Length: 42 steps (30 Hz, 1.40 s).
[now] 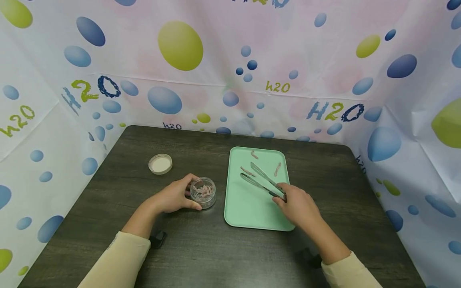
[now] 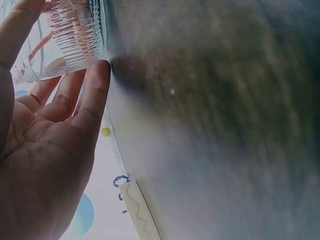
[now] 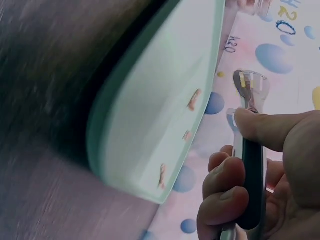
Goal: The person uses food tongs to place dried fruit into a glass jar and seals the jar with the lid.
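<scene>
On the table's left half, my left hand holds a clear glass jar, thumb and fingers round its sides. Inside lie several thin pinkish strips; ribbed glass shows on the jar in the left wrist view. My right hand grips metal tongs by their dark handles. The tongs' arms are spread over a mint-green tray. Three pinkish strips are on that tray: one close to the tong tips, one at the far edge, one at the right.
A round pale lid lies on the dark wooden table, beyond and left of the jar. Behind and at the sides hangs a white curtain with coloured dots. A black strap piece shows by the left wrist.
</scene>
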Motion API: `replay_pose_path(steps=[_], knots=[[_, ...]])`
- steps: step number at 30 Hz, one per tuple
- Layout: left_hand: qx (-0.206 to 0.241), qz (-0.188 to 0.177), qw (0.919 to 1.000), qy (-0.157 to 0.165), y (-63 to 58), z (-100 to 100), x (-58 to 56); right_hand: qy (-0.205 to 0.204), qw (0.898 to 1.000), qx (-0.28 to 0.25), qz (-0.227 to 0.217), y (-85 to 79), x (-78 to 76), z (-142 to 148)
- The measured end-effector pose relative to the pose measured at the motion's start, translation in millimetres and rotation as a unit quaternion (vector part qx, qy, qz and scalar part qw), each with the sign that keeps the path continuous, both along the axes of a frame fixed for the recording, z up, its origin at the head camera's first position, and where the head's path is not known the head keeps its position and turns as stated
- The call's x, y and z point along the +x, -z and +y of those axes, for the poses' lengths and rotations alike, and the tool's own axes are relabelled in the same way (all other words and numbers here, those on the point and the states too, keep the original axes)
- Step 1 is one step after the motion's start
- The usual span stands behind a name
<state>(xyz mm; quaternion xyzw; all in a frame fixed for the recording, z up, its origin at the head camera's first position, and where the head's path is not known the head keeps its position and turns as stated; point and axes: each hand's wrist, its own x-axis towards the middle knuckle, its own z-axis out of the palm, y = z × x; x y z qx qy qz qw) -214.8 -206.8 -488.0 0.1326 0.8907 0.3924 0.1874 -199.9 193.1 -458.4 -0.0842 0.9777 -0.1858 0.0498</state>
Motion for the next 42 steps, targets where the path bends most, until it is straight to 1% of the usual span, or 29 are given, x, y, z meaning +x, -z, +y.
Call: replay_pose_path(steps=[7,17,21,30,42], knots=[[0.000,-0.001,1.0000,0.001,1.3,-0.4,-0.5,0.015,0.999,0.016,-0.039,8.7,-12.4,11.1],[-0.001,0.000,1.0000,0.002,3.2,-0.7,-0.9,-0.004,0.999,0.024,-0.047,16.3,-22.4,21.8],[-0.003,-0.001,1.0000,0.001,2.8,-0.9,-1.2,-0.010,0.999,0.020,-0.046,17.6,-24.4,23.1],[0.001,0.001,1.0000,0.001,3.2,-1.6,-1.6,-0.004,0.999,0.014,-0.046,14.7,-25.8,21.8],[0.006,-0.004,1.0000,0.001,4.7,-2.3,-2.4,0.018,0.999,0.003,-0.035,17.9,-24.4,20.3]])
